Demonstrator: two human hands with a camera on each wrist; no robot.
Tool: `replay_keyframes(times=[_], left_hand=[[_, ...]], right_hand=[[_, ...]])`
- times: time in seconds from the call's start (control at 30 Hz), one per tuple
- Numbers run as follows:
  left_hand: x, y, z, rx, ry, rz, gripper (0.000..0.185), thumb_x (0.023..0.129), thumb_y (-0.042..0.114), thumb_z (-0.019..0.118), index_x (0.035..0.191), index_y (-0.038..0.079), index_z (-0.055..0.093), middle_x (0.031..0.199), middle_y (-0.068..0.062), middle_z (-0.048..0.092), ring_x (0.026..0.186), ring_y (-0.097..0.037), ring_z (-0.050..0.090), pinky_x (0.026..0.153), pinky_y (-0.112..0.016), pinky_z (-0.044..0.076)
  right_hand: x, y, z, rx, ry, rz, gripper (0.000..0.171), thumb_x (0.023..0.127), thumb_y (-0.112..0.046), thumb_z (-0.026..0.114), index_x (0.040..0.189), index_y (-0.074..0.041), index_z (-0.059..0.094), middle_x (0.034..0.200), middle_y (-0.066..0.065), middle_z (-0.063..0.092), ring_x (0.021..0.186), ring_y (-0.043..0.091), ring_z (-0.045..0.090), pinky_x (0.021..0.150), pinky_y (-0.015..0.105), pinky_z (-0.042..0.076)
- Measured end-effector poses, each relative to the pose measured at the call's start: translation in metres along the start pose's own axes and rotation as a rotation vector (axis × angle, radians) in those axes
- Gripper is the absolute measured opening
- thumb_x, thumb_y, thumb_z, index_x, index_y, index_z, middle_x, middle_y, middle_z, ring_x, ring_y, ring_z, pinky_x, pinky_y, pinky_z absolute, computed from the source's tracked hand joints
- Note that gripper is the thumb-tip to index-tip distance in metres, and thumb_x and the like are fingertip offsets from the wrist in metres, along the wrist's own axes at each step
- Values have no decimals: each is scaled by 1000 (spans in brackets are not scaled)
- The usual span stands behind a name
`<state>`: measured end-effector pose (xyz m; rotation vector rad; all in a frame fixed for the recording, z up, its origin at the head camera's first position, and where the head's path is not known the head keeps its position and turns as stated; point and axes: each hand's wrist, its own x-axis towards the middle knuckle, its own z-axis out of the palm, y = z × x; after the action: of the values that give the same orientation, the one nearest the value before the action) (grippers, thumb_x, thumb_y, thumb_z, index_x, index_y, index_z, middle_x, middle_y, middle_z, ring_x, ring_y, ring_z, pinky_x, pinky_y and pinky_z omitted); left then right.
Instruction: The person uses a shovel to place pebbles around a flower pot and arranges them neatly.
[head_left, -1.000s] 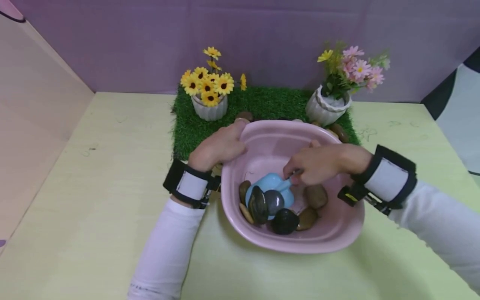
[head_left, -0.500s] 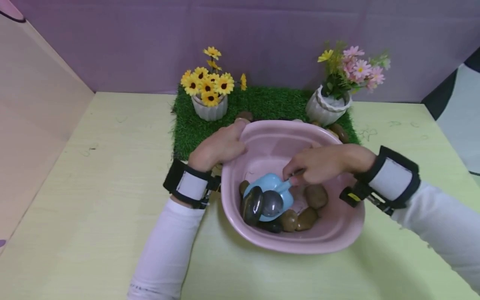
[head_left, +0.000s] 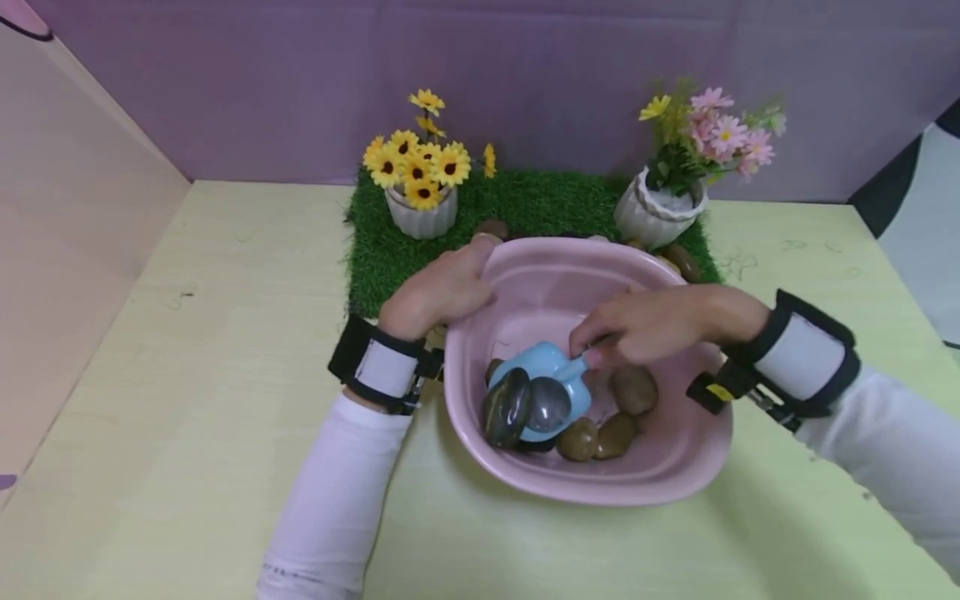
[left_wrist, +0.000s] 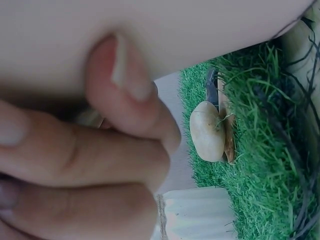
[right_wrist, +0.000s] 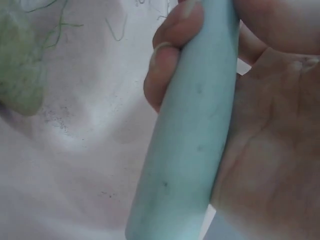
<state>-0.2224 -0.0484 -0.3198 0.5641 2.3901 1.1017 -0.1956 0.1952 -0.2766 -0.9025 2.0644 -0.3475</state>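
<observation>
A pink basin [head_left: 592, 492] stands in front of me. My left hand [head_left: 442, 287] grips its upper left rim, fingers curled over the edge. Inside the basin my right hand [head_left: 645, 321] holds the handle of a light blue scoop [head_left: 536, 360]; the right wrist view shows fingers wrapped round this handle [right_wrist: 185, 140]. A round dark grey stone [head_left: 548, 404] lies in the scoop, and a glossy black stone [head_left: 507, 408] leans over its left edge. Several brown stones [head_left: 577, 439] lie on the basin's bottom, to the scoop's right and front. A dark stone is partly hidden beneath the scoop.
Behind the basin lies an artificial grass mat [head_left: 540, 196]. On it stand a pot of yellow flowers [head_left: 422, 218] and a pot of pink flowers [head_left: 656, 212]. Stones [head_left: 681, 262] sit along the mat, partly hidden by the basin. A purple backdrop [head_left: 555, 83] rises behind.
The scoop has tilted and shifted slightly among the stones. The glossy black stone turned leftward, and another black stone slid under the scoop, exposing a brown one. My right wrist moved right; my left hand held still.
</observation>
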Motion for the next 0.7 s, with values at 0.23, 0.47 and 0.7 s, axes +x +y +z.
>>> replay_keyframes(times=[0.23,0.47,0.7], left_hand=[[0,0,0,14,0,-2,45,96,6,46,141,7,36,119,-19,58,64,-24,72,54,-30,61],[0,-1,1,31,-1,-9,50,96,6,46,144,9,34,114,-18,58,64,-23,71,55,-31,60],[-1,0,1,55,10,11,44,96,8,48,139,7,37,114,-16,58,69,-23,71,58,-29,60]], right_hand=[[-1,-2,-1,77,-15,-23,16,101,-17,50,90,-21,60,86,-7,59,82,10,54,79,24,46],[0,-8,-1,122,-24,-48,17,100,-14,49,86,-19,56,81,-5,55,77,11,52,75,24,45],[-6,-14,-10,126,0,-28,14,101,-18,49,89,-17,57,84,-2,53,81,15,53,75,25,47]])
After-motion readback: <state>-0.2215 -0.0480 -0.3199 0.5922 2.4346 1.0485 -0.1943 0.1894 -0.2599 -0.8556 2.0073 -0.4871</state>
